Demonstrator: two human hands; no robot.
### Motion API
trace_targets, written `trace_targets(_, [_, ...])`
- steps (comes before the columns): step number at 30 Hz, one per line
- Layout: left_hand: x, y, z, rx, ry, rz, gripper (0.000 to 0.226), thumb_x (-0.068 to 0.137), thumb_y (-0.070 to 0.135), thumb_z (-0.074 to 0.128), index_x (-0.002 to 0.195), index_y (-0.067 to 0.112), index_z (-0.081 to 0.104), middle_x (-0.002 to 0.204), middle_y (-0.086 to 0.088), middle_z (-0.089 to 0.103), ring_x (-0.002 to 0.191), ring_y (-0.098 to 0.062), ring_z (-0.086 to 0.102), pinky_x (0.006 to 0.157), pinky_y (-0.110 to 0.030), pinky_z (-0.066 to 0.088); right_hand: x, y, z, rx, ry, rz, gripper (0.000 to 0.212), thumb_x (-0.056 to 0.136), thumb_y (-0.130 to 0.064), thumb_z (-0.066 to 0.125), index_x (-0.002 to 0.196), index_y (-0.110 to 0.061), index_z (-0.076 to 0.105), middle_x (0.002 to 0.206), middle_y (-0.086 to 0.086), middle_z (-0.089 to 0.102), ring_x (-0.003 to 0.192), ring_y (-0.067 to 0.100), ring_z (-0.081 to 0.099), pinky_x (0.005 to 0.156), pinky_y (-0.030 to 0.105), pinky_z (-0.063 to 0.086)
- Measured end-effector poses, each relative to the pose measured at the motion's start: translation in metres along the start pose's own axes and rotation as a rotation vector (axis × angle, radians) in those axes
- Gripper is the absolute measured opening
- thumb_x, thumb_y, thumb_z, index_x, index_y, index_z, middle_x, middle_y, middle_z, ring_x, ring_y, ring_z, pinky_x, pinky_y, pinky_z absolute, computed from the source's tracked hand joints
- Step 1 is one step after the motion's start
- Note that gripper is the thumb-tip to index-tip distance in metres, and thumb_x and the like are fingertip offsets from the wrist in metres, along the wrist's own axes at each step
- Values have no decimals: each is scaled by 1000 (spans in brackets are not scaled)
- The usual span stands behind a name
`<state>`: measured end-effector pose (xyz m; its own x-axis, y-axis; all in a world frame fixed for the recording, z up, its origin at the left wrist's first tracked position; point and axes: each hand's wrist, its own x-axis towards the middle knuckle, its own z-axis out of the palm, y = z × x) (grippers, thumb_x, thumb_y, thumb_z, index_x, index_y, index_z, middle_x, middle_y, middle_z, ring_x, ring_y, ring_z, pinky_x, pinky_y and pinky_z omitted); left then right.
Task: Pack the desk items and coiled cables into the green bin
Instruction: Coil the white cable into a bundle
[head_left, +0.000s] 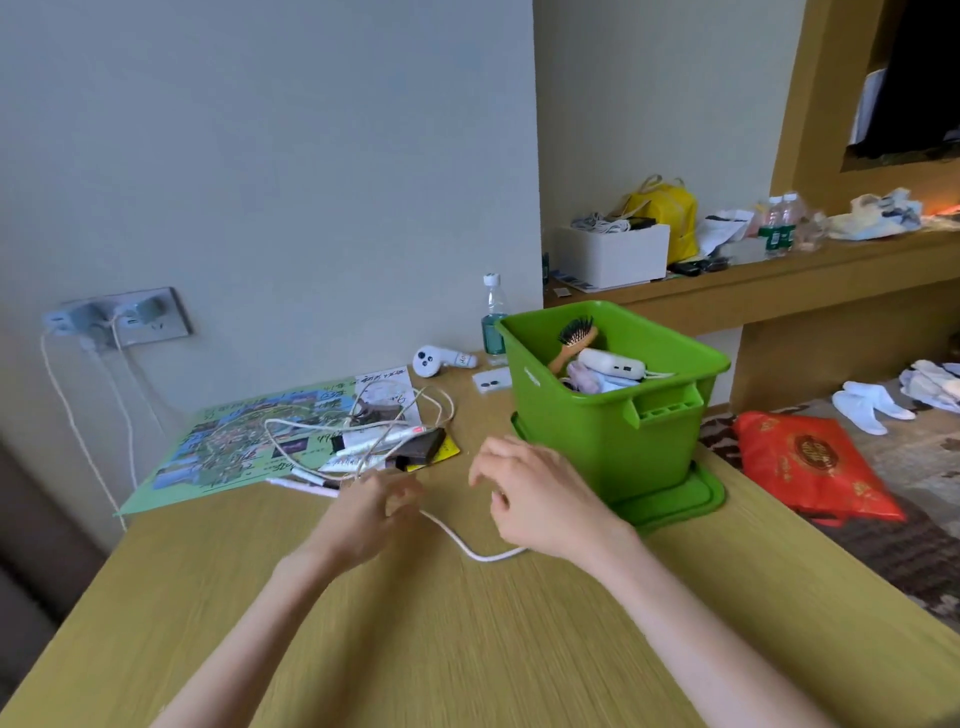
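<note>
Two hands: I see both low over the tabletop (467, 649), near each other but not touching, just in front of the green bin (597, 447).
Left hand (374, 514): fingers curled and pinching one end of the visible white cable (470, 552).
Right hand (540, 499): fingers loosely curled above the cable. The cable runs behind the palm, so I cannot tell whether this hand grips it.
White cable: uncoiled, lying in a slack curve on the tabletop between the hands, outside the bin.
Green bin: upright on its lid (691, 499) at the right side of the tabletop. It already holds a hairbrush (574, 338), a white power bank (613, 364) and soft items.
Risk, snag: the cable may join the cable tangle (363, 410) lying over the pens (384, 441) and the dark box (421, 447). I judge that a pull could drag these across the map (234, 447).
Risk, wall plug: chargers (119, 319) sit in the wall socket. I cannot tell which lead belongs to them, and tension could jerk one out.
Risk, coil: a loosely wound coil could spring open before it reaches the bin.
Risk, bin: it stands near the tabletop edge, and a nudge from the right hand could shift it.
</note>
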<state>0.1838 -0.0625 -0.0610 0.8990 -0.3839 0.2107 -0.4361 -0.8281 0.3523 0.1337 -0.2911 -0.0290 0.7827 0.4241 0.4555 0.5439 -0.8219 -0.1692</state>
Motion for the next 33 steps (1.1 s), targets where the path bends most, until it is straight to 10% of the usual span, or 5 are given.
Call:
trace_targets(6, [-26, -11, 13, 91, 69, 76, 6, 91, 28, 62, 97, 26, 65, 102, 10, 59, 101, -16, 57, 85, -32, 44, -9, 7, 31, 85, -364, 82, 15, 77, -14, 62, 90, -22, 65, 97, -11, 57, 91, 10, 53, 73, 22, 33])
trace_targets(14, [-32, -5, -10, -154, 84, 47, 9, 91, 17, 59, 95, 24, 61, 94, 11, 70, 94, -12, 64, 86, -36, 50, 7, 11, 8, 330, -118, 192, 12, 88, -25, 67, 79, -30, 60, 81, -12, 60, 74, 8, 58, 70, 33, 52])
trace_targets(26, [-19, 52, -84, -321, 374, 103, 21, 93, 37, 59, 86, 22, 72, 88, 6, 61, 77, 1, 58, 68, -23, 43, 69, -31, -43, 372, 191, 59, 7, 89, -30, 66, 83, -28, 63, 78, -15, 57, 61, -11, 47, 56, 22, 31])
trace_targets(33, [-20, 54, -119, -457, 523, -6, 21, 97, 25, 56, 91, 12, 72, 81, -6, 66, 74, -18, 63, 75, -39, 53, 62, -27, -37, 502, 183, 152, 16, 95, -24, 57, 82, -25, 67, 77, -5, 70, 76, 18, 65, 75, 40, 53])
